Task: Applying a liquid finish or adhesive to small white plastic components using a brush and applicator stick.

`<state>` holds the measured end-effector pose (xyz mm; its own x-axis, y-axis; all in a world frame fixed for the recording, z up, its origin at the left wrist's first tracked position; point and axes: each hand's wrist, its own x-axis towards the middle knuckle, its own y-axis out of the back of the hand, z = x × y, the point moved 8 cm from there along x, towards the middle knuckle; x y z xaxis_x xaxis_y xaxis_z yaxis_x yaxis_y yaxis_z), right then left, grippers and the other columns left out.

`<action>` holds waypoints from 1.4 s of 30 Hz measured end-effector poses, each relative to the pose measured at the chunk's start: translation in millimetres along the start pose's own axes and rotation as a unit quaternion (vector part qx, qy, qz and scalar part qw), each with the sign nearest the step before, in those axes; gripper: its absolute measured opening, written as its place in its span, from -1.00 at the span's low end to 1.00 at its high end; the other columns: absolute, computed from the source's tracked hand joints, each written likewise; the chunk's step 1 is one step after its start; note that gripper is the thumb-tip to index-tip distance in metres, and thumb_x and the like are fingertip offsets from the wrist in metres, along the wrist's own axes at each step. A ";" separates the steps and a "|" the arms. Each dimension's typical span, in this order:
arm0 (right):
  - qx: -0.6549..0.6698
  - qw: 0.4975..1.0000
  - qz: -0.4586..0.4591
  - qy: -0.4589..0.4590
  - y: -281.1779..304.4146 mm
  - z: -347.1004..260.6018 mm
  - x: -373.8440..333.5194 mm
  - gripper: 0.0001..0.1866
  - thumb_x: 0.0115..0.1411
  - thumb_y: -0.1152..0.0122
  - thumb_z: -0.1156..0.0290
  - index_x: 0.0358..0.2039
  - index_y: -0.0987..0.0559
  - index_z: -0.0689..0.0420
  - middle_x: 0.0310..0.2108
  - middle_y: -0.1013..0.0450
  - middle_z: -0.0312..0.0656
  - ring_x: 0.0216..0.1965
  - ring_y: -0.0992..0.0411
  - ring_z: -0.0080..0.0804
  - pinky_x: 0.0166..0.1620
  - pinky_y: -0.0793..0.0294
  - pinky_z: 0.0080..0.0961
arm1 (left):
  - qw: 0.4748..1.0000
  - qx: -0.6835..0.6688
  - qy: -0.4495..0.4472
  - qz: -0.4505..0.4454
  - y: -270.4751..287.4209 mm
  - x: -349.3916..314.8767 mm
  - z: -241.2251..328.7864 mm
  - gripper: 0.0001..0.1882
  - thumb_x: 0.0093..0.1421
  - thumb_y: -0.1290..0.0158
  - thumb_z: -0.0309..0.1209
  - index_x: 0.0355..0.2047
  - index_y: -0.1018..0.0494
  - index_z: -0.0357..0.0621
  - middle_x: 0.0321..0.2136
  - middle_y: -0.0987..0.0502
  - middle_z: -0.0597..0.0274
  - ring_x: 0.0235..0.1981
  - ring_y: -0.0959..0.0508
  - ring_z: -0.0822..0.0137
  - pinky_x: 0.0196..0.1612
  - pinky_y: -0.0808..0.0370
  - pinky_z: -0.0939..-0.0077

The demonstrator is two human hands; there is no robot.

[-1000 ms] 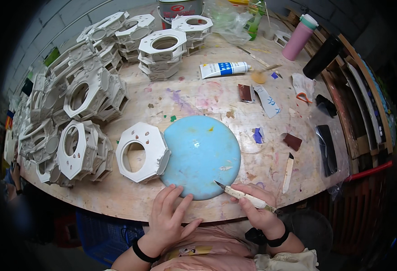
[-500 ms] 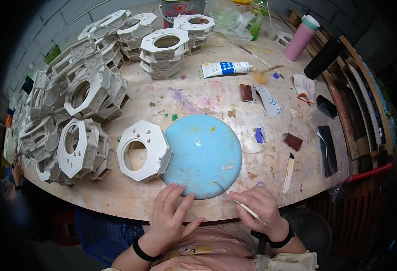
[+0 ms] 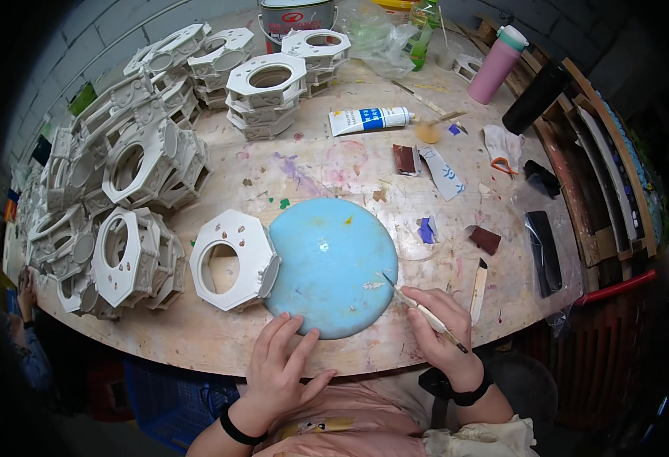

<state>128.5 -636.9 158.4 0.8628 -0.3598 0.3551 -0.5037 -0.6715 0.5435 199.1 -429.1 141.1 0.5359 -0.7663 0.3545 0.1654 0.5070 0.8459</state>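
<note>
A round light-blue disc point(image 3: 331, 263) lies on the wooden table in front of me. My left hand point(image 3: 275, 369) rests with spread fingers at its near edge, fingertips touching the rim, holding nothing. My right hand point(image 3: 447, 327) pinches a slim pale-handled tool point(image 3: 427, 312) with a thin pointed tip. That tip hovers at or over the disc's right side, near a small whitish smear point(image 3: 372, 286); whether it touches cannot be made out. Against the disc's left edge sits a white octagonal frame point(image 3: 257, 259) with a round hole and a few brownish spots.
Stacked white octagonal frames point(image 3: 163, 171) crowd the left. A white-and-blue tube point(image 3: 369, 119), brown sandpaper pieces point(image 3: 484, 240), a wooden-handled blade point(image 3: 478, 293), a black phone-like slab point(image 3: 542, 251) and a pink bottle point(image 3: 496, 68) lie or stand beyond and right. A bucket point(image 3: 296, 19) stands at the back.
My right hand has moved slightly up, carrying the tool's tip from the disc's lower right to higher on its right side. My left hand stays at the rim. The view has shifted slightly.
</note>
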 end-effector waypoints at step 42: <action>0.111 0.991 -0.011 -0.069 -14.8 9.7 -6.6 -0.76 0.16 -0.13 0.59 -0.14 -0.57 0.28 -0.39 -0.52 -0.05 -0.40 -0.49 -0.34 -0.33 -0.43 -0.54 | 1.000 -0.003 -0.003 0.000 1.1 2.4 1.2 -0.40 -0.13 -0.33 -0.15 -0.10 -0.49 -0.20 -0.01 -0.36 -0.07 0.06 -0.38 -0.11 0.06 -0.40 0.10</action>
<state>130.7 -630.9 140.7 0.8792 -0.4175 0.2295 -0.4753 -0.8013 0.3633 199.6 -430.9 143.3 0.5300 -0.7694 0.3566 0.1702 0.5084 0.8441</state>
